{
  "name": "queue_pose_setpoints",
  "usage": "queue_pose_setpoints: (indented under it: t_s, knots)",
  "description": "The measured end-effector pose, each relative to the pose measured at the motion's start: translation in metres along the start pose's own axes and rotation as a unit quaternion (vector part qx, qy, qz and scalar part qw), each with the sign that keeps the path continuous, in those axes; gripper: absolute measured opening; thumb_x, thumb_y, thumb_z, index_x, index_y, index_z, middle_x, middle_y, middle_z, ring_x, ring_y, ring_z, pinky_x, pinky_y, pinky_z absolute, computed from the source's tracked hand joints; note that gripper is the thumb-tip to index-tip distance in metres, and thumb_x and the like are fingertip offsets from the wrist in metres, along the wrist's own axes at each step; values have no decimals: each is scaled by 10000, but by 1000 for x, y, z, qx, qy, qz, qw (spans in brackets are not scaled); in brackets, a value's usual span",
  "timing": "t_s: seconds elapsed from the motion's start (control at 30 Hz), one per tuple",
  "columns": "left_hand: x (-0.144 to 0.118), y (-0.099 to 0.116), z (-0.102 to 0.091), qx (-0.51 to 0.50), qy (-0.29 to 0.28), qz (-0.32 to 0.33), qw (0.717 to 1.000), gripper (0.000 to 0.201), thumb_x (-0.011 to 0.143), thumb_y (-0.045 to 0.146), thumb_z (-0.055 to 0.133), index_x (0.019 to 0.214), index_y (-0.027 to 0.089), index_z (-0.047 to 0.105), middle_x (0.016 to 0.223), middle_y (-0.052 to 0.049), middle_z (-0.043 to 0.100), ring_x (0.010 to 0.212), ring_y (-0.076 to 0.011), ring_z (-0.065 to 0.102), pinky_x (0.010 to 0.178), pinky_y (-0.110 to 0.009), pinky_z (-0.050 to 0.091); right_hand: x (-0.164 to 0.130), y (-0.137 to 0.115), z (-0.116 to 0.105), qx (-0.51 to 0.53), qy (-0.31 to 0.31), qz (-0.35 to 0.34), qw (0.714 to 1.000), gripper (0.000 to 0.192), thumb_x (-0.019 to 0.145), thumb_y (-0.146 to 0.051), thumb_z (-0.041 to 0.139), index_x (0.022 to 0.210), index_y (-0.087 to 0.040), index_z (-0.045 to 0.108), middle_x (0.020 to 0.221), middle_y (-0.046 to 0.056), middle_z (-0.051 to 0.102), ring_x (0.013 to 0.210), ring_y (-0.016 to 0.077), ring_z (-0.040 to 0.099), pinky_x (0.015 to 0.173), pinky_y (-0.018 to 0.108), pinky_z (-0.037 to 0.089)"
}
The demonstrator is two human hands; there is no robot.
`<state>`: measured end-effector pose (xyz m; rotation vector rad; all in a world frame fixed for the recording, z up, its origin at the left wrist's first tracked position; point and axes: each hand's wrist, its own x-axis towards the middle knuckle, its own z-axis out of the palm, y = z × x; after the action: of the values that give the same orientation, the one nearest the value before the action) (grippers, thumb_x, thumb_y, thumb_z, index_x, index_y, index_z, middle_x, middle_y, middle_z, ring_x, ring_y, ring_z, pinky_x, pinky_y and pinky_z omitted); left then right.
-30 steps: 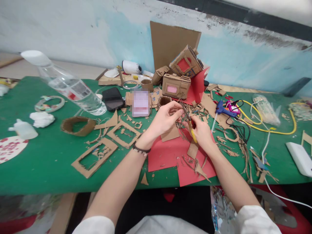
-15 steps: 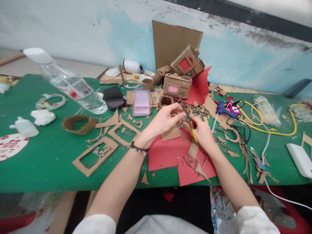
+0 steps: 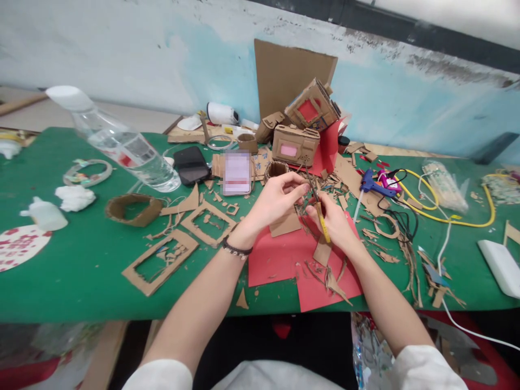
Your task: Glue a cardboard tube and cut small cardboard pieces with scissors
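Busy green desk [image 3: 93, 287] here! Cardboard scraps [image 3: 333, 187] heap up just beyond the hands, crowding the space before two cardboard cameras: an upright camera [image 3: 298, 143] with a pink window, and a tilted camera [image 3: 314, 105] behind it, red window showing. Over right, a blue glue gun [image 3: 379, 184] lies near a yellow cable [image 3: 467, 222]; over left, two cut cardboard frames [image 3: 140, 280] lie flat, and farther out a water bottle [image 3: 138, 157], its base near a black phone [image 3: 192, 165].

Lettering? The bottle's label carries a red mark, too small to read; the white disc [image 3: 22, 247] at far left has red markings, none legible; the lit screen [image 3: 236, 179] is blurred.

Now the hands! The right hand [image 3: 332, 216] is closed round the yellow handle of the scissors [image 3: 324, 225], above the red paper [image 3: 270, 268], blades angled away from the body. The left hand [image 3: 282, 195] sits right beside those blades, fingers curled, thumb near the fingertips; whether it pinches a scrap, I can't tell.
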<state>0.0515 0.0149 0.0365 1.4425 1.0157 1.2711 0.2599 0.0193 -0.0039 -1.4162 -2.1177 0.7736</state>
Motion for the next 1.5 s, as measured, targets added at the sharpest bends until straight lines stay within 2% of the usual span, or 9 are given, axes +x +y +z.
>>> queue_pose_setpoints:
  t_s: [0.17, 0.3, 0.47, 0.6, 0.77, 0.9, 1.13, 1.33, 1.5]
  knots:
    - [-1, 1, 0, 11, 2, -1, 1000, 241, 936, 402, 777, 930, 171, 710, 851, -29, 729, 718, -143, 673, 690, -261, 568, 1, 3, 3, -33, 10, -5, 999, 473, 1065, -707, 493, 1172, -273, 648, 943, 47, 774, 828, 261, 701, 748, 325, 480]
    - [1, -4, 1, 2, 2, -6, 1000, 277, 944, 433, 791, 941, 171, 702, 835, -20, 719, 710, -142, 689, 680, -255, 573, 4, 7, 7, -78, 32, 2, 996, 494, 1059, -745, 478, 1069, -282, 651, 847, 44, 746, 781, 269, 678, 700, 322, 424]
    - [2, -8, 3, -30, -9, -11, 999, 331, 998, 493, 760, 976, 173, 681, 813, -33, 754, 678, -139, 723, 676, -253, 598, 4, 7, 7, -92, 44, 9, 995, 512, 1061, -755, 449, 1003, -283, 636, 856, 52, 750, 755, 262, 659, 691, 323, 402]
    - [-1, -6, 1, -6, -21, -8, 1000, 248, 1033, 429, 707, 995, 186, 677, 859, -62, 826, 689, -161, 770, 671, -264, 610, 2, 4, 4, -79, 24, 5, 997, 472, 1058, -721, 479, 1105, -281, 643, 900, 47, 764, 786, 268, 681, 709, 321, 425]
    - [-3, -3, -5, 48, -33, 3, 998, 180, 1027, 370, 682, 968, 200, 694, 879, -43, 846, 777, -208, 842, 752, -302, 655, 2, 3, -1, -113, 22, 12, 993, 434, 1073, -664, 502, 1169, -275, 667, 922, 73, 790, 848, 306, 735, 699, 330, 413]
    - [-1, -7, -8, 39, -38, -9, 998, 186, 1016, 370, 689, 966, 192, 706, 897, -63, 857, 810, -229, 861, 767, -319, 675, 3, 5, -2, -172, 31, 14, 985, 398, 1081, -611, 547, 1188, -261, 702, 954, 106, 822, 885, 336, 774, 697, 341, 397]
    - [3, -14, -2, -28, 9, -28, 999, 202, 981, 356, 741, 1012, 197, 621, 857, -64, 848, 792, -220, 855, 766, -319, 686, 4, 8, -3, -195, 48, 22, 979, 427, 1087, -611, 564, 1285, -265, 717, 975, 106, 835, 939, 358, 794, 702, 347, 394]
    - [3, -10, -5, -7, -11, 0, 1000, 245, 971, 409, 773, 1014, 179, 699, 948, -79, 858, 847, -220, 848, 831, -339, 695, 2, 3, -6, -189, 48, 31, 980, 452, 1069, -632, 608, 1318, -263, 687, 1069, 108, 844, 972, 341, 789, 697, 334, 393]
    - [2, -11, -10, 19, -27, -9, 999, 197, 993, 379, 734, 1032, 187, 725, 1010, -85, 869, 842, -232, 855, 830, -352, 692, 2, 7, -5, -199, 44, 16, 979, 427, 1088, -604, 587, 1322, -263, 694, 1015, 105, 841, 943, 331, 790, 714, 332, 408]
